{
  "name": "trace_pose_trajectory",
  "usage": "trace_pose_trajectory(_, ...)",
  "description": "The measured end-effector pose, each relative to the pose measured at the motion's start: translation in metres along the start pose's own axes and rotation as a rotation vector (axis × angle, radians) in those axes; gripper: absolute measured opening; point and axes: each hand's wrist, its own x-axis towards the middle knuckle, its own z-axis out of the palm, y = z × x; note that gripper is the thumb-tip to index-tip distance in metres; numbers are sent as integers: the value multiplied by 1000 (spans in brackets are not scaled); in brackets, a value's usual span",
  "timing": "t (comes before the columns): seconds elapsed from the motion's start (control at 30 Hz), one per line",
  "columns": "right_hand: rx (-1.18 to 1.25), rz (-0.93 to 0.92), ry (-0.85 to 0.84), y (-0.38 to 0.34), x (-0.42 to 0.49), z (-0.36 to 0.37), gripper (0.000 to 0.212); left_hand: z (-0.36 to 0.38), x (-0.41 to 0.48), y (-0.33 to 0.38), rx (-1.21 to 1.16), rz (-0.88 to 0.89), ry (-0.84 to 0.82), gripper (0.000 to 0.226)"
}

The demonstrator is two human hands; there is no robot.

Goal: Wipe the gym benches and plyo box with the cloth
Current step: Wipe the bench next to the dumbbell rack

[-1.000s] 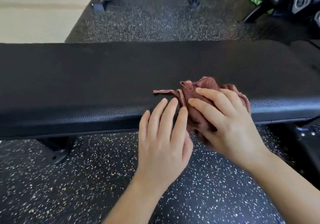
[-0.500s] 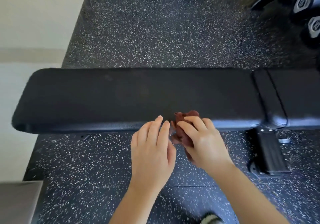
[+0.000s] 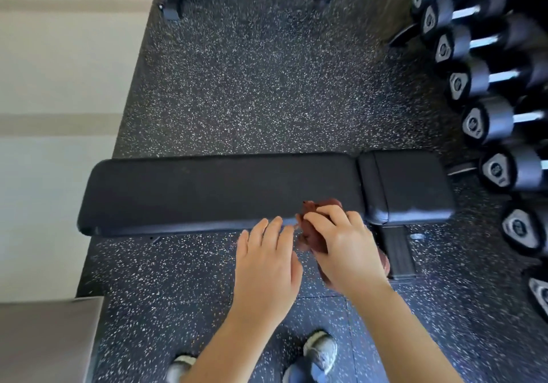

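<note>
The reddish-brown cloth [image 3: 318, 228] is bunched into a wad in my right hand [image 3: 347, 252], whose fingers are curled round it. In this view it sits over the near edge of the long black bench [image 3: 207, 193], close to the gap where the shorter seat pad [image 3: 409, 187] begins. Whether it presses the vinyl or hangs above it, I cannot tell. My left hand [image 3: 267, 264] is just beside it with fingers straight and loose, grasping nothing, its fingertips over the same near edge. I judge this to be the bench-wiping step, with the wad at the right end of the long pad. The next move, as I see it, calls for pressing the cloth flat and drawing it leftward along the pad, then doing the seat pad. Around the bench is speckled rubber floor [image 3: 252, 86], and a rack of dumbbells [image 3: 489, 121] runs down the right side. My shoes [image 3: 321, 350] show below. A grey flat-topped block [image 3: 44, 338] sits at lower left; it may be the plyo box, though I cannot be sure.
</note>
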Motion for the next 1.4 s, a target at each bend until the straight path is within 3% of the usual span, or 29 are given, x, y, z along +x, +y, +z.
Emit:
trace_pose_trajectory(0.57, -57, 274, 100, 30, -88, -160, 57, -106, -8, 126, -3, 418, -20, 41)
trace_pose_trajectory(0.73, -52, 398, 127, 68, -118, -195, 56, -105, -7, 183, -20, 503, -31, 42)
trace_pose_trajectory(1.07, -32, 477, 137, 157, -173, -254, 52, -81, 18, 318, -119, 553, -13, 37)
trace_pose_trajectory(1.27, 6, 544, 152, 198, -174, -274, 48, -78, 46, 338, -74, 616, 14, 28)
trace_pose_trajectory(1.4, 73, 585, 149, 220, -159, -286, 51, -71, 77, 345, -46, 662, -4, 36)
